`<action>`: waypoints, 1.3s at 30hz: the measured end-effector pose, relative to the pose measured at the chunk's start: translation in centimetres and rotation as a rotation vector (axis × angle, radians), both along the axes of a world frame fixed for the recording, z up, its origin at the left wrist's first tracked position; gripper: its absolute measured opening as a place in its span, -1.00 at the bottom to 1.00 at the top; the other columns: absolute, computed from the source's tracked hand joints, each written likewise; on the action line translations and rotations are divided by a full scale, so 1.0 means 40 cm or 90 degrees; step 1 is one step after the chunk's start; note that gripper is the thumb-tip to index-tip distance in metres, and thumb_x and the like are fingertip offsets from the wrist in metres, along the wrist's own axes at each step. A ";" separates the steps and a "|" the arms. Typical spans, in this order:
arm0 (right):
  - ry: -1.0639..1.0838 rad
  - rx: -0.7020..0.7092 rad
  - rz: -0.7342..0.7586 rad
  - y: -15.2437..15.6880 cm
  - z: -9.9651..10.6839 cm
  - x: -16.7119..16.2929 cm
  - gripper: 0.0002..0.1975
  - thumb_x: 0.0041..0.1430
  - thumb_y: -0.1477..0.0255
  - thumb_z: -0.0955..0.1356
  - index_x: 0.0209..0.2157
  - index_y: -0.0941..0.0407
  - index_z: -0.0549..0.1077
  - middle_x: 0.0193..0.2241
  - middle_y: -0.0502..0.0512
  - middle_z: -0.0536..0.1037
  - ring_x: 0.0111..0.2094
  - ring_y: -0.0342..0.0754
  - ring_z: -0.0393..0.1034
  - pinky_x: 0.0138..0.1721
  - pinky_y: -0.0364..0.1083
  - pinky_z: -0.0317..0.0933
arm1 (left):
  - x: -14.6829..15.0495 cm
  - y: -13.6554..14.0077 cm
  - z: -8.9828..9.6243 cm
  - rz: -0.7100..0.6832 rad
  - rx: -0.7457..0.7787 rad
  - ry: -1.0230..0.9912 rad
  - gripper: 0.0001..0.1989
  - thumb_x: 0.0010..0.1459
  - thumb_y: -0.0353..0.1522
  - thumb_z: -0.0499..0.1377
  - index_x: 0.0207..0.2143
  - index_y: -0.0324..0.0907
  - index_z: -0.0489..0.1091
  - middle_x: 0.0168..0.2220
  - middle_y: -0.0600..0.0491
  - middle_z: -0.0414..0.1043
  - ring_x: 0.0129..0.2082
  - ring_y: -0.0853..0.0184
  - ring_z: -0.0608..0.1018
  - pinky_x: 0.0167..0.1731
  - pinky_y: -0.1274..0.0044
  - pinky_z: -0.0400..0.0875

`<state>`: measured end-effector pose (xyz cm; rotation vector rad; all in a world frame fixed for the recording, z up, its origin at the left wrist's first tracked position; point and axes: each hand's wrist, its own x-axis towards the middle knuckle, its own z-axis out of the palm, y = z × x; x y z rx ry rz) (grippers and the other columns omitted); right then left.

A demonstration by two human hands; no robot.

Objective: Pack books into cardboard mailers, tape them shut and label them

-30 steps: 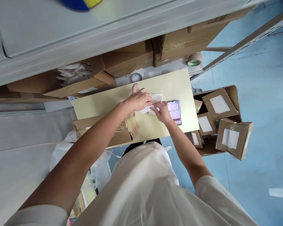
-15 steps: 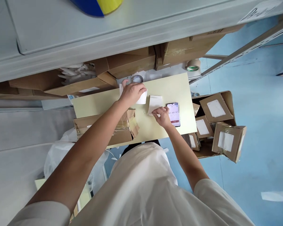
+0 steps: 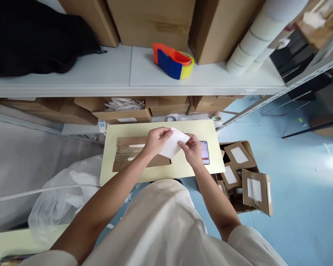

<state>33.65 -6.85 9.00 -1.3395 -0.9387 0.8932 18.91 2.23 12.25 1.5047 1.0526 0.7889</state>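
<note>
Between my two hands are white paper slips, tilted above the table. My left hand pinches their upper left edge between thumb and fingers. The right side is gripped by my right hand, thumb on top of the paper. How many slips there are, I cannot tell. Under my left forearm lies a flattened brown cardboard box with tape on it. A phone with a lit screen lies just right of my right hand, partly hidden by it.
The pale yellow table stands before a grey shelf. On the shelf rests an orange, blue and yellow tape dispenser. At right, a large carton holds several small labelled boxes. Clear plastic sheeting hangs at left.
My hands have come together over the table, with white paper now held between them; before, they were apart on separate white papers. The view has tilted up, showing more of the shelf.
</note>
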 end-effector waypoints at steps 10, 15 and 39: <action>-0.049 0.011 -0.185 -0.104 0.049 -0.188 -0.45 0.01 0.32 0.44 0.01 0.04 0.19 -0.17 0.12 0.51 -0.20 -0.01 0.46 -0.26 0.00 0.39 | -0.302 -0.209 -0.029 0.095 -0.186 -0.157 -0.59 -0.20 -0.09 0.39 -0.39 -0.20 0.47 -0.37 0.00 0.59 -0.34 0.22 0.61 -0.20 0.37 0.51; -0.539 0.192 -0.087 -0.169 0.067 -0.296 -0.58 0.15 0.34 0.38 0.05 0.07 0.32 0.04 0.27 0.45 0.10 0.11 0.33 0.08 0.15 0.22 | -0.355 -0.233 -0.047 0.095 -0.168 -0.172 -0.58 -0.20 -0.09 0.39 -0.40 -0.22 0.48 -0.46 0.04 0.55 -0.43 0.30 0.57 -0.32 0.48 0.46; -0.471 0.159 0.066 -0.242 0.124 -0.421 -0.85 0.16 0.35 0.40 -0.23 0.05 0.55 -0.23 0.14 0.63 -0.20 0.01 0.53 -0.14 0.01 0.37 | -0.416 -0.314 -0.030 -0.036 -0.119 -0.277 -0.73 0.00 -0.17 0.32 -0.42 -0.20 0.46 -0.40 0.06 0.50 -0.35 0.36 0.52 -0.23 0.50 0.41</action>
